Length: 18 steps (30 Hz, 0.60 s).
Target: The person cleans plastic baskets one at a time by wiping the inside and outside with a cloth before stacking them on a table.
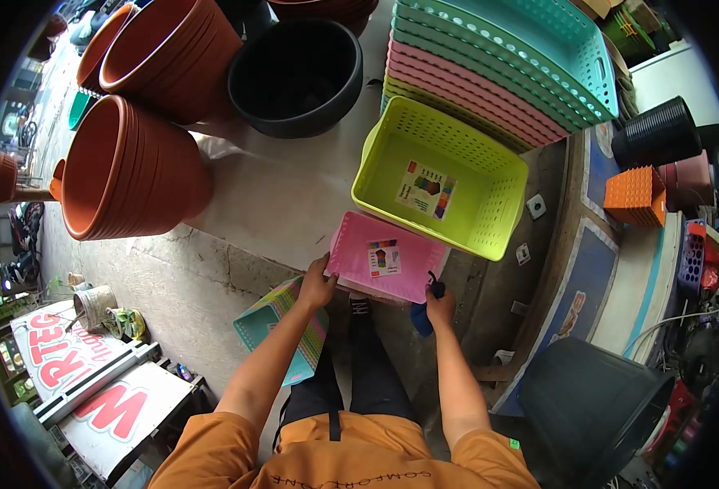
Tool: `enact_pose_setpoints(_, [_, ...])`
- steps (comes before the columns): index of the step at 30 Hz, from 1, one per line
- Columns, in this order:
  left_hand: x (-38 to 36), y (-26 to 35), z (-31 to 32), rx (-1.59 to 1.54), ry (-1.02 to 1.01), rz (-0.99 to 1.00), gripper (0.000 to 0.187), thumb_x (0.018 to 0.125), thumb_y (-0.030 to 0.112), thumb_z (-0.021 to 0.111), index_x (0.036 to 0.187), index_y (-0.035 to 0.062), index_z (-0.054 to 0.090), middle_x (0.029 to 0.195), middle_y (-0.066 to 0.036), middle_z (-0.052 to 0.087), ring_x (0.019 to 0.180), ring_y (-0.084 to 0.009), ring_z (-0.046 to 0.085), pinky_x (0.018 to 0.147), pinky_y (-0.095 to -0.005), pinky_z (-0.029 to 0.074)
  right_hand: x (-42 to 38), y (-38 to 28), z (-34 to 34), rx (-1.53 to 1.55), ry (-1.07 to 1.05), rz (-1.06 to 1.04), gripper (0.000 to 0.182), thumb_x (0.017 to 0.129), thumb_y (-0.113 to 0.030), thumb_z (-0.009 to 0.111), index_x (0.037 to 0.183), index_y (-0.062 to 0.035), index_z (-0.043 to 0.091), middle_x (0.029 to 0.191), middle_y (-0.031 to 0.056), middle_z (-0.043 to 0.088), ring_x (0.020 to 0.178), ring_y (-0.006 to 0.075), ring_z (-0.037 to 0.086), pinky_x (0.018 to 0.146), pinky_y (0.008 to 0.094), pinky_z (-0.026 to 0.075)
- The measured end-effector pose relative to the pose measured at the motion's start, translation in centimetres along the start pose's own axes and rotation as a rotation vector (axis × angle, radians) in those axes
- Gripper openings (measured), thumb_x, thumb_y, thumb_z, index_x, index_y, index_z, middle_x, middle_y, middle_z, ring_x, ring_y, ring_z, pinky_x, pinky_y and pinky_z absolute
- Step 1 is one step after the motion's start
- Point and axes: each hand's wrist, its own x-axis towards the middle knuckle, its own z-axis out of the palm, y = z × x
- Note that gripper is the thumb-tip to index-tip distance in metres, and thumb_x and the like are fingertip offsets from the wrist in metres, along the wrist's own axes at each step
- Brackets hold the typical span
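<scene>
A pink basket (351, 253) with a paper label inside lies at the middle, just below a larger lime-green basket (375, 175). My left hand (318, 285) grips the pink basket's left corner. At its lower right corner is my right hand (439, 308), closed round a dark blue cloth (421, 319) and touching or close to the rim; the fingertips are partly hidden. Beside my left forearm, a stack of small multicoloured baskets (266, 318) leans near my leg.
Brown pot stacks (143, 175) and a black pot (294, 77) stand at the upper left. Tall stacked baskets (490, 69) rise at the top. A dark bin (591, 407), orange pots (635, 196) and a blue-sided wooden ledge (575, 301) are at the right. Signs (74, 359) lie lower left.
</scene>
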Motion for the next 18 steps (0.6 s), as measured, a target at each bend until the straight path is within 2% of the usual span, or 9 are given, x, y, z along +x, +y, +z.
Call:
enact_pose_setpoints(2, [-0.2,0.5,0.1,0.008,-0.010,-0.022,0.062,0.088,0.009,0.064,0.144,-0.0031,0.040,0.135,-0.025,0.049,0.115,-0.0363,0.058,0.087,-0.0360,0.056,0.7,2.6,1.0,-0.001,0.006,0.017,0.038,0.084,-0.028,0.074,0.112,-0.0034,0.068,0.098,0.0211,0.071,0.097,0.0379,0.068,0.082,0.0420,0.051])
enact_pose_setpoints(9, [-1.4,1.1,0.2,-0.067,-0.045,-0.057,0.071,0.087,0.007,0.065,0.148,-0.0018,0.031,0.136,-0.027,0.045,0.109,-0.0357,0.061,0.086,-0.0355,0.056,0.4,1.5,-0.3,-0.037,-0.051,0.046,0.039,0.082,-0.031,0.075,0.107,-0.0013,0.068,0.098,0.0225,0.070,0.097,0.0392,0.067,0.082,0.0433,0.051])
enact_pose_setpoints(12, [-3.2,1.3,-0.2,-0.139,-0.054,-0.167,0.071,0.086,0.007,0.066,0.148,-0.0019,0.031,0.136,-0.027,0.044,0.108,-0.0356,0.061,0.088,-0.0355,0.055,-0.9,1.7,-1.6,-0.084,-0.034,0.028,0.043,0.081,-0.034,0.077,0.104,0.0020,0.068,0.098,0.0239,0.070,0.099,0.0402,0.067,0.083,0.0444,0.051])
enact_pose_setpoints(14, [-5.4,-0.3,0.3,-0.060,0.064,0.014,0.071,0.086,0.011,0.068,0.147,0.0006,0.033,0.135,-0.026,0.046,0.110,-0.0334,0.059,0.086,-0.0363,0.053,-2.6,1.8,-2.5,-0.119,0.045,0.072,0.046,0.080,-0.034,0.080,0.100,0.0050,0.067,0.095,0.0215,0.072,0.092,0.0328,0.070,0.082,0.0400,0.051])
enact_pose_setpoints(16, [-8.3,-0.2,-0.7,-0.094,0.110,-0.001,0.066,0.086,0.010,0.068,0.144,0.0011,0.037,0.135,-0.026,0.046,0.112,-0.0340,0.058,0.088,-0.0373,0.052,-6.2,-1.7,-3.4,-0.179,0.015,0.114,0.051,0.077,-0.037,0.081,0.098,0.0075,0.066,0.095,0.0225,0.072,0.092,0.0319,0.070,0.082,0.0406,0.052])
enact_pose_setpoints(18, [-11.8,0.0,-2.1,-0.230,0.130,-0.099,0.059,0.086,0.006,0.066,0.138,-0.0011,0.041,0.129,-0.026,0.047,0.113,-0.0371,0.054,0.089,-0.0390,0.051,-9.0,-1.6,-2.5,-0.223,-0.155,0.145,0.062,0.076,-0.042,0.080,0.107,0.0087,0.064,0.102,0.0296,0.068,0.101,0.0414,0.067,0.085,0.0446,0.051])
